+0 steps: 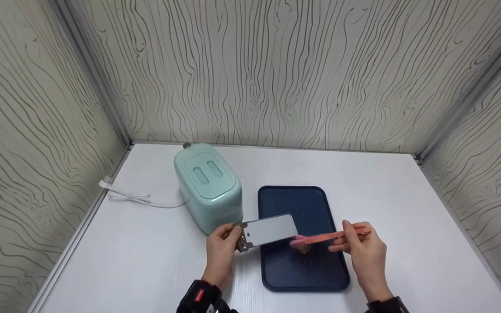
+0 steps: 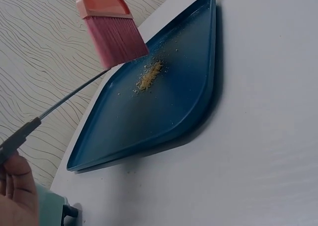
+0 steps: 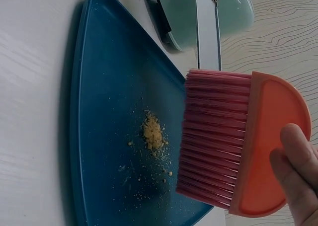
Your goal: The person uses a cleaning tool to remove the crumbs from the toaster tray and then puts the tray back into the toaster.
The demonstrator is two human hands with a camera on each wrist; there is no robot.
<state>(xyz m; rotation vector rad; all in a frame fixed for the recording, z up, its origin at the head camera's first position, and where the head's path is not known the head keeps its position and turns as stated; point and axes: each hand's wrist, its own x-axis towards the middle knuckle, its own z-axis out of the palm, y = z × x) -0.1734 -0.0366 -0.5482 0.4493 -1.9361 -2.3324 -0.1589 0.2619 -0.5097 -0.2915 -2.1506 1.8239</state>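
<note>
My left hand pinches the grey end of a flat, pale metal crumb tray, held over the left part of a dark blue tray. My right hand grips a small orange brush by its orange body. Its pink bristles are right at the free end of the crumb tray, which shows edge-on in the left wrist view. Below them, a little heap of yellowish crumbs lies on the blue tray, with finer bits scattered around it.
A mint-green toaster stands left of the blue tray, close to my left hand. Its white cord runs left to a plug near the table's edge. Patterned panels enclose the white table at the back and sides.
</note>
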